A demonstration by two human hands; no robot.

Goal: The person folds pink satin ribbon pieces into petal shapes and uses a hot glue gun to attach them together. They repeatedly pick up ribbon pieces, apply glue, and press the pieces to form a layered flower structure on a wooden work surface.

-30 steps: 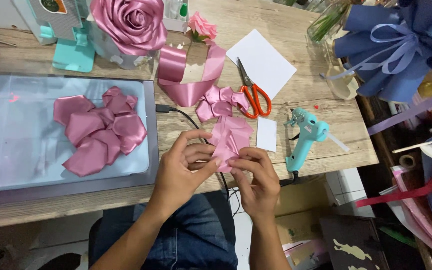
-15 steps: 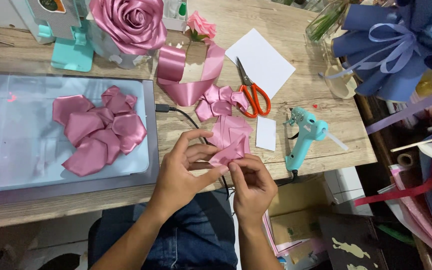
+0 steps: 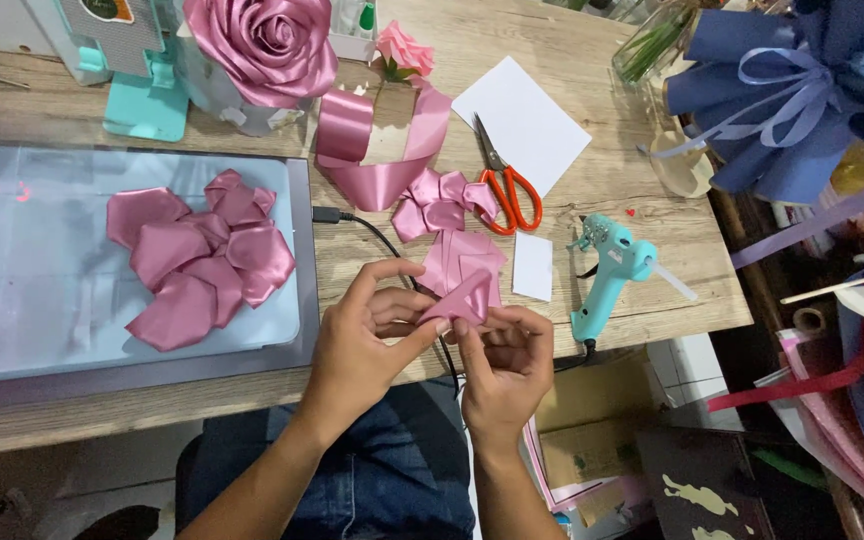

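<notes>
My left hand (image 3: 367, 335) and my right hand (image 3: 507, 365) meet over the table's front edge, both pinching one small pink satin ribbon piece (image 3: 460, 297) folded to a point. Just beyond it lies a stack of cut pink ribbon squares (image 3: 467, 255) and a cluster of folded pink petals (image 3: 439, 203). A pile of finished pink petals (image 3: 197, 260) rests on the grey mat (image 3: 32, 300) to the left.
A teal glue gun (image 3: 607, 275) lies right of my hands, its black cable (image 3: 382, 240) running under them. Orange-handled scissors (image 3: 505, 185), white paper (image 3: 527, 120), a pink ribbon loop (image 3: 377, 150), a large satin rose (image 3: 262, 45) and a blue bouquet (image 3: 802, 90) are further back.
The ribbon piece has been folded narrower into a point between my fingers. Both hands shifted slightly toward me and closer together.
</notes>
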